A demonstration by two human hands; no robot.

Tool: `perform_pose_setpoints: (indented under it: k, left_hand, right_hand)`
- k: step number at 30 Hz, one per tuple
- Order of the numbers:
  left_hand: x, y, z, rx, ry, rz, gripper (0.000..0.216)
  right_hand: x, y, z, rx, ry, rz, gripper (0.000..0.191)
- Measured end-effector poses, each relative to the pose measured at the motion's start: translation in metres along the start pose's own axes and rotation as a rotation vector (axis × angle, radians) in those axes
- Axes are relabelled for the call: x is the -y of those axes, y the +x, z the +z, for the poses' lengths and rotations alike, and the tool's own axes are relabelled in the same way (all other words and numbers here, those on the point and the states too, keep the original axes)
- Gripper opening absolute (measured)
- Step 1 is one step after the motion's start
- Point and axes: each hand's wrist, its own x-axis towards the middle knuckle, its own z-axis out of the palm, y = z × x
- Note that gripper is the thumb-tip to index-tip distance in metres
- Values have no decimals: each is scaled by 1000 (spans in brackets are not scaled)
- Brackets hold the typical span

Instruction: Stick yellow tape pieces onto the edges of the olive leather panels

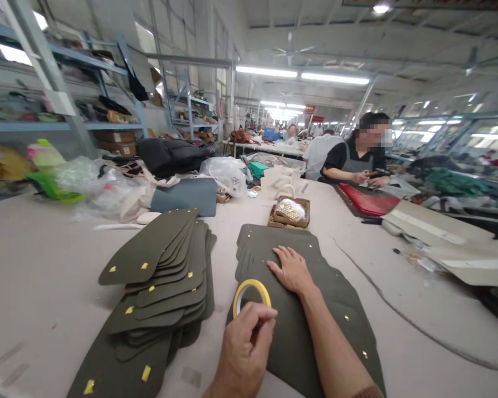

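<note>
Tugging that tape (253,282) our left fingers (254,313) probably grip could totally skid the panels (289,334) under our splayed right fingers (287,255).

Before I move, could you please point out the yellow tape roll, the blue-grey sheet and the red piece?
Yellow tape roll (252,283), head view: top of its ring.
Blue-grey sheet (185,198), head view: middle of its surface.
Red piece (369,199), head view: middle of its top.

Left fingers (258,313) holding tape (253,283), stacked panels (166,301)
</note>
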Motion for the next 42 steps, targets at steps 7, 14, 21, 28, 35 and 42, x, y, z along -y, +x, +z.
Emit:
perform_pose_setpoints:
  k: [7, 14, 21, 28, 35, 42]
  left_hand:
    - [-9, 9, -1, 38, 126, 74, 12]
    - [-7, 15, -19, 79, 212, 75, 11]
    - [-1, 16, -5, 149, 237, 71, 14]
    - [-5, 9, 7, 250, 244, 165, 18]
    - [-8, 16, 14, 293, 352, 251, 22]
    - [27, 12, 35, 242, 547, 507, 20]
  right_hand:
    - [0, -8, -12, -143, 254, -25, 60]
    - [-90, -55, -58, -390, 381, 268, 67]
    - [-124, -106, -34, -366, 464, 357, 68]
    - [-109, -105, -29, -378, 557, 223, 58]
    - [-100, -89, -46, -416, 255, 84, 44]
    - [-35, 26, -46, -175, -33, -217, 39]
